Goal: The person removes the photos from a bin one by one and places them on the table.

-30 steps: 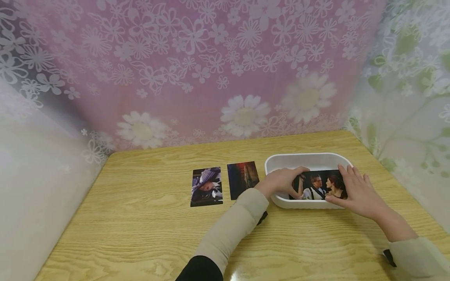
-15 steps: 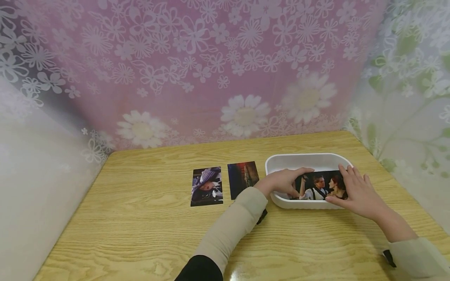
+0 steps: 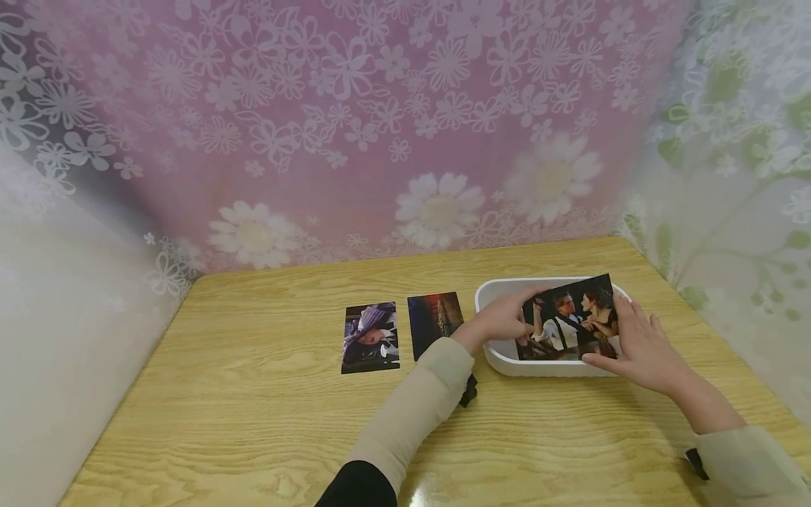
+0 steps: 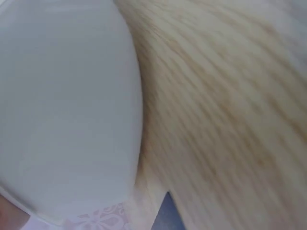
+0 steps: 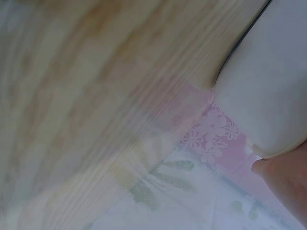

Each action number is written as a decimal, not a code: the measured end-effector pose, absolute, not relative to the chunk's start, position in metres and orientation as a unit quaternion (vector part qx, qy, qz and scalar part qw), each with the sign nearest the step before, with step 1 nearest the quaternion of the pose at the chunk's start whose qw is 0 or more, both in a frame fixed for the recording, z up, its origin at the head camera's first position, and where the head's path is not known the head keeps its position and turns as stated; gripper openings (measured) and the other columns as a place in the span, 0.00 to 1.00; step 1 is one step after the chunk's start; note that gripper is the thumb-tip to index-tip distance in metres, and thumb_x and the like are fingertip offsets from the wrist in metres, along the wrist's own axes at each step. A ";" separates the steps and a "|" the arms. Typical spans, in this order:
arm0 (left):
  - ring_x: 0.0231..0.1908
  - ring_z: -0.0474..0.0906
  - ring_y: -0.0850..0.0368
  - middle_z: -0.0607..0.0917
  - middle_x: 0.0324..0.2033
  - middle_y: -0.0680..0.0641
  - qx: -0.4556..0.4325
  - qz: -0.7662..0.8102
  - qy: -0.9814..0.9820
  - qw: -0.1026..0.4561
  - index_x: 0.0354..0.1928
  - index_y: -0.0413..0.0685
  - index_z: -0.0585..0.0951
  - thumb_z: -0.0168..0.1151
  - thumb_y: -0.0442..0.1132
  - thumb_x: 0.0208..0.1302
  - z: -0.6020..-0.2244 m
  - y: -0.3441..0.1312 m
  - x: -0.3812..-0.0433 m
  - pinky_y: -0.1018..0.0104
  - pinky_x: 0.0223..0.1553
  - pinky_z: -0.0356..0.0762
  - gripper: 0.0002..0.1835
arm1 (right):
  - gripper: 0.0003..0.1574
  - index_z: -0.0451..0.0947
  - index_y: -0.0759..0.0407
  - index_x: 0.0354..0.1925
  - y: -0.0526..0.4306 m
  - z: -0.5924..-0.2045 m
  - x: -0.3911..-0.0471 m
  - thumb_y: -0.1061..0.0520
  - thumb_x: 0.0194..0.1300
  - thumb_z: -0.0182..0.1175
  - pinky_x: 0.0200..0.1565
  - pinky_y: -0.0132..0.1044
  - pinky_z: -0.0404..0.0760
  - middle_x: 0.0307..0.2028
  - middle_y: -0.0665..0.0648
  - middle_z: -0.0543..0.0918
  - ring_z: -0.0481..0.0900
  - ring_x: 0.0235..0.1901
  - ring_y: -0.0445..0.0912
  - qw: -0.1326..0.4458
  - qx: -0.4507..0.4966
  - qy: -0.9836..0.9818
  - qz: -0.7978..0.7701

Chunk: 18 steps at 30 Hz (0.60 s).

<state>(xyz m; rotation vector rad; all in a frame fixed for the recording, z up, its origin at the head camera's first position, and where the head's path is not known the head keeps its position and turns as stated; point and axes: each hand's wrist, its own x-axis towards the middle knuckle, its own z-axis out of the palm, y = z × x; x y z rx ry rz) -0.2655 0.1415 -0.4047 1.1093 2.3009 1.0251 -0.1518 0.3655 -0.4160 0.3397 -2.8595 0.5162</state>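
Note:
In the head view a photo card [image 3: 564, 327] showing two people tilts inside the white oblong box [image 3: 532, 368], its upper right corner above the rim. My left hand [image 3: 503, 317] pinches the card's left side between thumb and fingers. At the box's right end, my right hand [image 3: 649, 348] lies along the card's right edge, fingers extended and thumb near the front rim. Both wrist views show mostly the box's outer wall [image 4: 72, 110], with a fingertip [image 5: 261, 166] at the rim in the right one.
Two more photo cards lie on the wooden table [image 3: 253, 422] left of the box: one with a person in a striped hat [image 3: 372, 338], one dark with a lit ship [image 3: 434, 320], partly behind the left forearm. Flowered cloth [image 3: 355, 141] hangs behind.
The photo card has risen and tilted, its right corner lifting above the box's rim. My left hand has moved slightly left and up with it; the right hand stays nearly in place.

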 end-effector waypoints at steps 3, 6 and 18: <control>0.20 0.79 0.52 0.79 0.14 0.49 0.344 0.467 0.791 0.196 0.66 0.69 0.51 0.51 0.30 0.62 -0.403 0.137 -0.266 0.63 0.24 0.76 0.37 | 0.71 0.26 0.67 0.66 0.364 -0.416 -0.152 0.40 0.48 0.64 0.53 0.66 0.32 0.62 0.76 0.42 0.39 0.59 0.71 0.109 0.117 -0.972 0.173; 0.23 0.79 0.44 0.79 0.14 0.46 0.304 0.553 0.755 0.178 0.66 0.66 0.52 0.51 0.31 0.63 -0.401 0.131 -0.267 0.59 0.28 0.77 0.34 | 0.71 0.28 0.69 0.66 0.364 -0.416 -0.153 0.39 0.47 0.64 0.52 0.67 0.33 0.62 0.77 0.43 0.41 0.59 0.71 0.115 0.117 -0.972 0.168; 0.23 0.81 0.53 0.82 0.24 0.38 0.149 0.746 0.633 0.142 0.65 0.66 0.52 0.50 0.36 0.65 -0.380 0.065 -0.261 0.60 0.27 0.77 0.31 | 0.70 0.31 0.72 0.65 0.365 -0.419 -0.154 0.39 0.47 0.64 0.52 0.68 0.35 0.61 0.78 0.45 0.42 0.59 0.72 0.127 0.122 -0.970 0.166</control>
